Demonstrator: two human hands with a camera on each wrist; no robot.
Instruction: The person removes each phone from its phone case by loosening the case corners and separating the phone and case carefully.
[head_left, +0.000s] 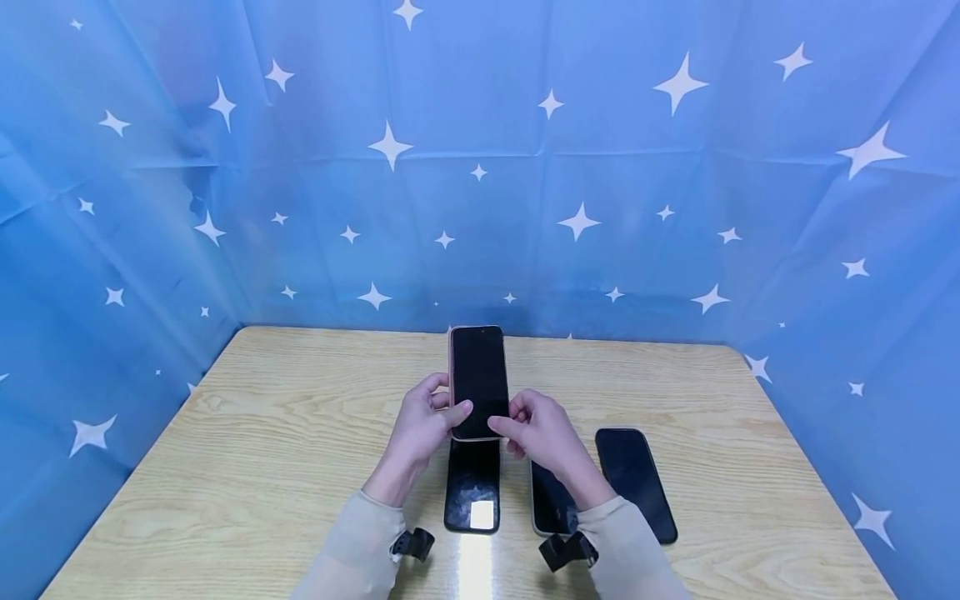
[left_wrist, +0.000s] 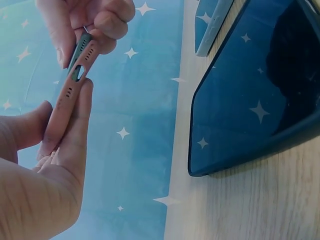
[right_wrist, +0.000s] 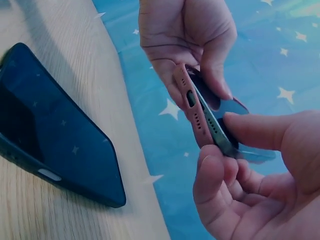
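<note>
Both hands hold a phone (head_left: pixel 480 375) in a pink case (left_wrist: pixel 62 110) above the table. The left hand (head_left: pixel 422 425) grips its left side, thumb on the screen. The right hand (head_left: pixel 546 433) pinches the lower right corner between thumb and curled fingers. In the right wrist view the phone's green edge (right_wrist: pixel 216 131) is tilted partly out of the pink case (right_wrist: pixel 192 105) at that corner, with a gap between them. Beneath the held phone, a dark phone (head_left: pixel 472 483) lies on the table, its upper end hidden.
Another phone (head_left: pixel 551 500) lies partly under the right forearm, and a black one (head_left: pixel 637 483) lies to its right on the wooden table (head_left: pixel 300 450). A blue star-patterned cloth (head_left: pixel 480 200) hangs behind and at the sides.
</note>
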